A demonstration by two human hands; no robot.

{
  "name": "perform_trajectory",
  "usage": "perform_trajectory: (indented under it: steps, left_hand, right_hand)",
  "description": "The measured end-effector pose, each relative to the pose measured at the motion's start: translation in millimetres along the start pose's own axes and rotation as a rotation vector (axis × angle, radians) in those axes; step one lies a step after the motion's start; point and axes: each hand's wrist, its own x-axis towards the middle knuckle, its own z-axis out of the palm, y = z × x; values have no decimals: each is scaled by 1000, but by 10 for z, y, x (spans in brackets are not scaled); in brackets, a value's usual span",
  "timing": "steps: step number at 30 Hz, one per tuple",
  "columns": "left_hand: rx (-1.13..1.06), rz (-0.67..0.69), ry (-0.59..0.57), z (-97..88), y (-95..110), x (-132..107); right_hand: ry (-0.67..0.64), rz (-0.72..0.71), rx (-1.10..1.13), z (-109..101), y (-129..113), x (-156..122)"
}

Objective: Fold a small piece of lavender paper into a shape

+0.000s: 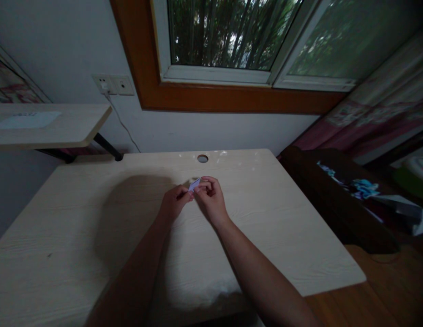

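A small piece of folded pale lilac paper (pixel 194 184) is held above the table, tilted, between the fingertips of both hands. My left hand (pixel 173 201) pinches its lower left end between thumb and fingers. On the other side my right hand (pixel 213 197) grips it with thumb and index finger, the remaining fingers curled. Part of the paper is hidden behind the fingertips. Underneath lies the light wood-grain table (pixel 266 218), with the shadow of my head and arms on it.
A round cable hole (pixel 202 158) is near the table's back edge. To the left a raised shelf (pixel 51 136) carries a paper sheet (pixel 27 120). A white cable (pixel 122 122) runs down from the wall socket (pixel 113 85). Dark furniture (pixel 334 200) with various items stands at the right.
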Motion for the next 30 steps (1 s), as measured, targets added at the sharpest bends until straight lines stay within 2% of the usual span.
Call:
perform_trajectory:
  steps: [5, 18, 26, 30]
  left_hand:
    - [86, -10, -20, -5, 38, -3]
    - [18, -56, -73, -6, -23, -10]
    - [-54, -89, -106, -20, 0, -14]
    - [-50, -83, -83, -19, 34, -9]
  right_hand:
    - [5, -3, -1, -5, 7, 8]
    - [120, 10, 12, 12, -53, 7]
    - [101, 30, 37, 1, -32, 19]
    - [82, 27, 66, -6, -16, 22]
